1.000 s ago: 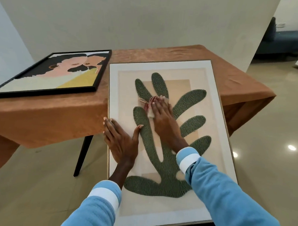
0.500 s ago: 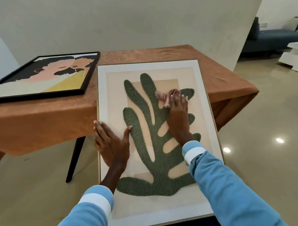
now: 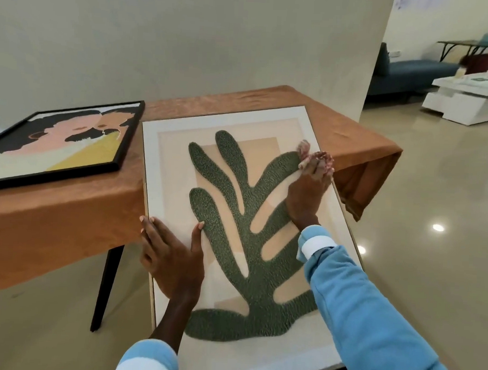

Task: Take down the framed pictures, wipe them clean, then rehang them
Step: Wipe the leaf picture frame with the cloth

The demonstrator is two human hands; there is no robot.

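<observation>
Green leaf print point(image 3: 235, 234), rust tablecloth point(image 3: 68, 213), blue sleeves point(image 3: 371, 316)

- One view only, worn on the person's head, looking forward and steeply down.
- It hangs close over the leaf picture point(image 3: 236, 212), which fills the middle; both sleeves point(image 3: 371, 316) enter from the bottom edge.
- The tabletop point(image 3: 337, 127) lies ahead, a wall point(image 3: 215, 43) behind it, and an open room point(image 3: 448, 143) far right.

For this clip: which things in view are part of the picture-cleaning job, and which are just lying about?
In the job: leaf print in a pale frame, steadied by the left hand; pink cloth in the right hand's grip; black-framed portrait on the orange-draped table.
Just lying about: blue sofa; white coffee table; dark side table.
</observation>
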